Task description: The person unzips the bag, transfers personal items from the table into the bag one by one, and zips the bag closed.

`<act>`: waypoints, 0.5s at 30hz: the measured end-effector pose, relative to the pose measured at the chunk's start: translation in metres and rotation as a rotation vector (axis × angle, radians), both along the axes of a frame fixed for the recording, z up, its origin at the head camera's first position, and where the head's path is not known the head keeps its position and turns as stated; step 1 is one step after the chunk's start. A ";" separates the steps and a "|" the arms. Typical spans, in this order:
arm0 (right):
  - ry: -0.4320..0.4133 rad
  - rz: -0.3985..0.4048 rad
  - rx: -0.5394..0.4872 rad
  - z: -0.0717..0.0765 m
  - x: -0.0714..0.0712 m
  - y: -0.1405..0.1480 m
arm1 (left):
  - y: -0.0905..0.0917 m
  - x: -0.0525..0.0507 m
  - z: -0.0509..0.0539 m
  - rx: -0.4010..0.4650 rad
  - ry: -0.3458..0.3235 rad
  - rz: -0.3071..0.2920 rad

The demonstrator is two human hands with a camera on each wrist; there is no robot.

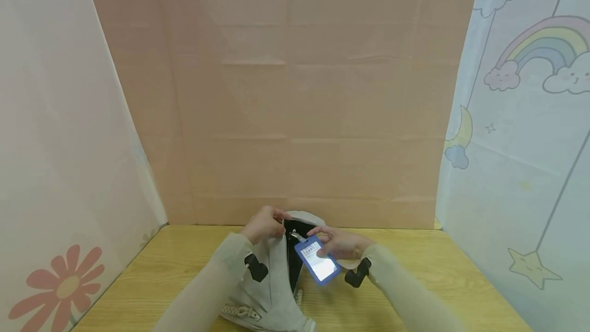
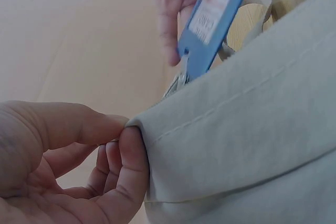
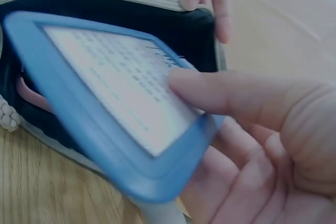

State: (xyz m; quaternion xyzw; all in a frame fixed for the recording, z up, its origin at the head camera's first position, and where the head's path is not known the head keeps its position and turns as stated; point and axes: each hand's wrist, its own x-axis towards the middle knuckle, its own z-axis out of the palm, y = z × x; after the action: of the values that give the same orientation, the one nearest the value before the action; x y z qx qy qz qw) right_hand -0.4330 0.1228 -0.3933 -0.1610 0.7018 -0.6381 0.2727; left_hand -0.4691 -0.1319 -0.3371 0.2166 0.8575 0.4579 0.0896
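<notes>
A light grey fabric bag point(image 1: 272, 275) lies on the table with its zipped mouth open, showing a black lining point(image 3: 157, 17). My left hand point(image 1: 265, 225) pinches the edge of that opening near its far end; the left wrist view shows thumb and forefinger on the cloth corner point(image 2: 157, 135). In my right hand point(image 1: 343, 243) is a blue badge holder point(image 1: 318, 260) with a white printed card, gripped between thumb and fingers. The badge holder is tilted over the bag's opening, its metal clip point(image 2: 182, 74) towards the bag. Something pink point(image 3: 34, 95) shows inside the bag.
The bag lies on a wood-grain table point(image 1: 392, 301). Behind the table stands a brown paper-like backdrop point(image 1: 295, 117). Pale printed sheets hang at both sides, the left with a flower point(image 1: 66, 287), the right with a rainbow point(image 1: 548, 40). A braided zip pull point(image 1: 244, 312) lies on the bag's front.
</notes>
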 end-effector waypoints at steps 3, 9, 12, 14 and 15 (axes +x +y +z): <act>0.013 -0.019 -0.012 -0.002 -0.007 -0.008 | 0.000 -0.001 0.000 -0.002 0.001 -0.011; -0.013 -0.068 -0.003 -0.009 -0.019 -0.026 | 0.000 -0.005 -0.001 0.013 0.003 -0.034; -0.030 -0.089 -0.005 -0.009 -0.024 -0.034 | 0.000 -0.006 -0.001 0.019 0.002 -0.036; -0.038 -0.102 -0.013 -0.008 -0.028 -0.039 | 0.000 -0.005 -0.001 0.020 -0.002 -0.031; -0.043 -0.106 -0.017 -0.006 -0.030 -0.042 | -0.001 -0.005 0.000 0.020 -0.005 -0.028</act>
State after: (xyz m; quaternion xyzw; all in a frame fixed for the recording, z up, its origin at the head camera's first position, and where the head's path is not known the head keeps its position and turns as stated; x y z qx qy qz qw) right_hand -0.4630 0.0808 -0.3995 -0.1123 0.6980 -0.6609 0.2520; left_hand -0.4740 -0.1328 -0.3375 0.2286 0.8494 0.4658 0.0959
